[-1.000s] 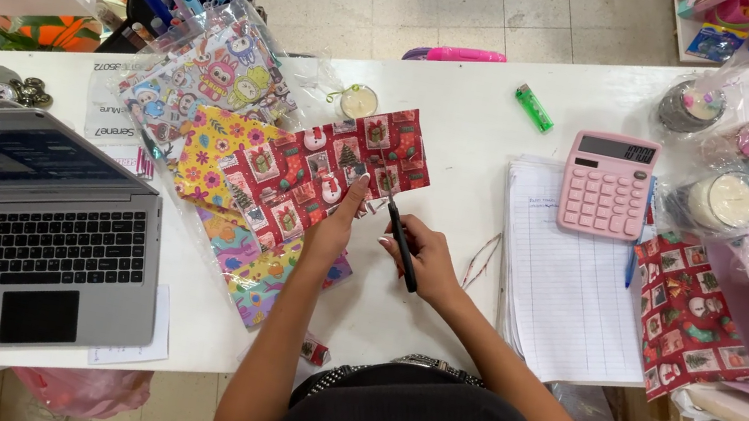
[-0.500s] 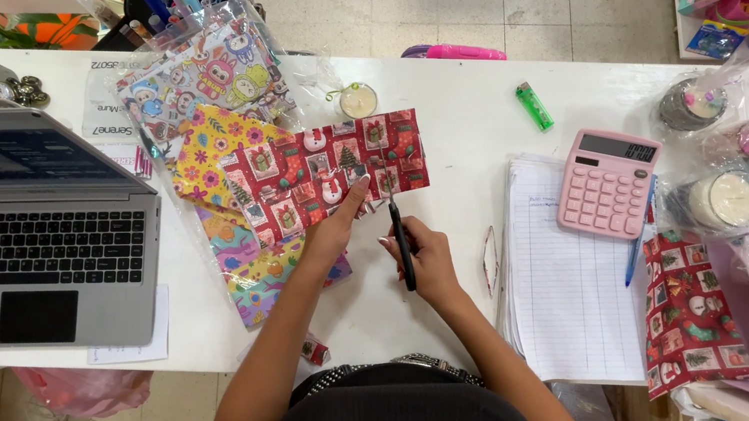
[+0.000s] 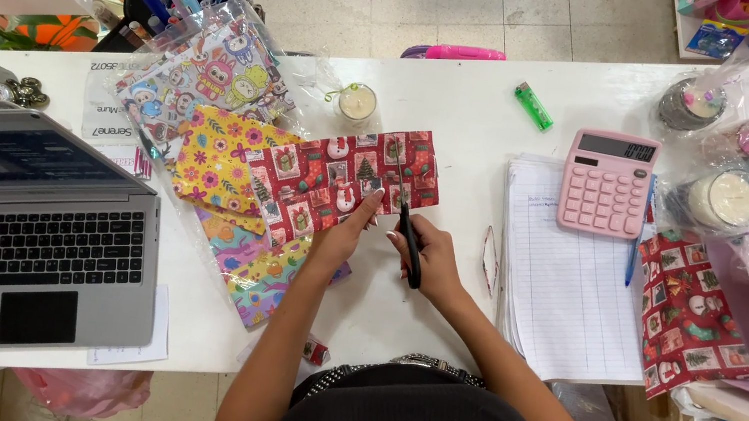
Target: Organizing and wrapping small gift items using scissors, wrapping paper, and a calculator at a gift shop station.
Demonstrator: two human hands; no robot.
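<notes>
A strip of red patterned wrapping paper [image 3: 329,178] lies across the middle of the white table [image 3: 475,95]. My left hand [image 3: 349,230] presses flat on its near edge. My right hand [image 3: 423,254] grips black-handled scissors [image 3: 406,228], whose blades point away from me into the paper's right part. Under the red strip lie a yellow flowered sheet [image 3: 217,154] and other coloured sheets [image 3: 258,267] in clear plastic.
An open grey laptop [image 3: 36,235] sits at the left. At the right are a lined notepad [image 3: 570,284], a pink calculator [image 3: 607,182], a second red patterned piece [image 3: 692,314], a green lighter [image 3: 534,105] and wrapped round items [image 3: 726,198]. A small candle jar [image 3: 357,101] stands behind the paper.
The scissors and my right hand have shifted slightly forward along the red paper. My left hand stays pressed on it.
</notes>
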